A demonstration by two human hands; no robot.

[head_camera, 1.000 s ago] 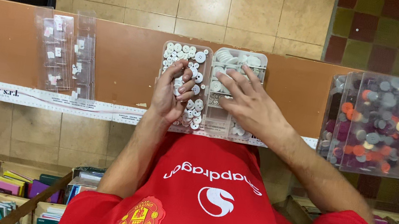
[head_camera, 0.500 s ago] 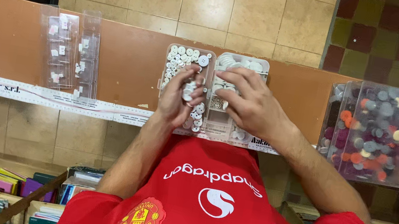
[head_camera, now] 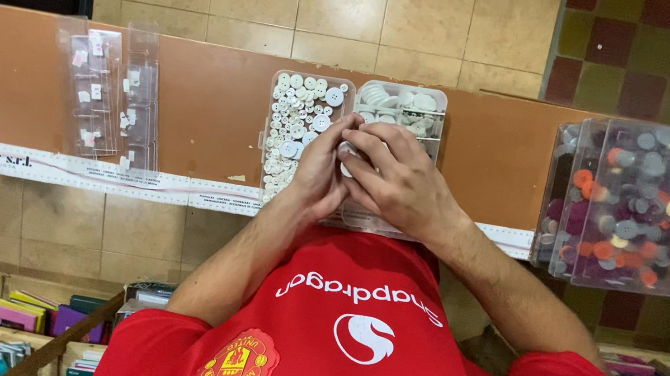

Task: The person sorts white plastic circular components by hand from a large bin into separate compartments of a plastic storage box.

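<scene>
On the brown tabletop, my clear tray of white buttons lies with its long axis running away from me. My left hand and right hand meet, fingers curled and touching, over its right half, equally near; whether either pinches a button I cannot tell
</scene>
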